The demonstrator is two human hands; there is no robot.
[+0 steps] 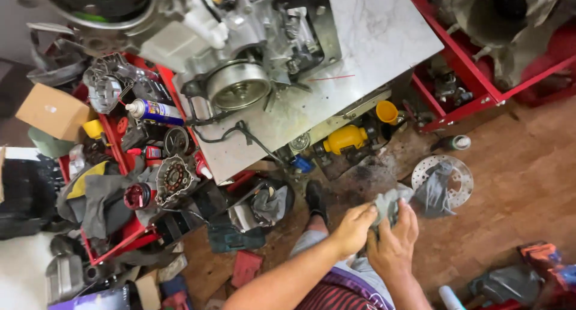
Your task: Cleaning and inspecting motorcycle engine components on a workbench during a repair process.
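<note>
— What have you got there?

— A grey rag (389,207); it sits bunched between my two hands, low in the middle of my view, above the brown floor (516,184); my left hand (354,229) is curled around its near side with the fingers closed on the cloth; my right hand (393,244) presses in from below with the fingers folded up against it, so both are clamped on the same rag.

— And just around it?

— Right beside the rag, on the floor, lies a drilled metal disc (457,177) with another grey cloth (433,190) draped over it; my foot in a dark shoe (315,201) is just left of my hands; a little green-capped bottle (459,143) lies near the red frame (474,76).

— Further out?

— The worktop (372,34) is a pale metal sheet carrying a stripped engine (240,46), well apart from my hands; under its edge are a yellow motor (345,138) and a yellow cup (387,112); off to the left a red tray (120,148) is crowded with parts, a blue spray can (155,112) and a cardboard box (53,111).
</note>
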